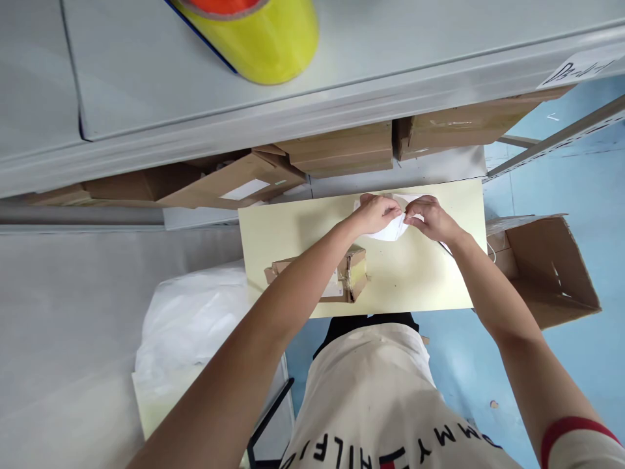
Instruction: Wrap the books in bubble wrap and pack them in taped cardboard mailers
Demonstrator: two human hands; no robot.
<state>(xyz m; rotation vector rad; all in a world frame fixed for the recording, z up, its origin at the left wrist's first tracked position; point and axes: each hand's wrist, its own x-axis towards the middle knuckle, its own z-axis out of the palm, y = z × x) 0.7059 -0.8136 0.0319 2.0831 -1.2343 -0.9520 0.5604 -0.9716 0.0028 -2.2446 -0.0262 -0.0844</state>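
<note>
Over the far part of a pale yellow tabletop (424, 280), my left hand (375, 213) and my right hand (430, 217) meet with fingers pinched. Between them is a white paper sheet (389, 231), gripped by both hands at its upper right part. More white paper shows behind the fingers, partly covered. Closer to my body, a taped cardboard box (359, 275) with a white label lies on the table. My left forearm passes above that box and hides part of it.
A grey shelf (342, 85) overhangs the far side, carrying a yellow tape roll (273, 49). Cardboard boxes (342, 146) stand beneath it. An open carton (551, 267) is right of the table. White plastic wrapping (195, 319) sits at the left.
</note>
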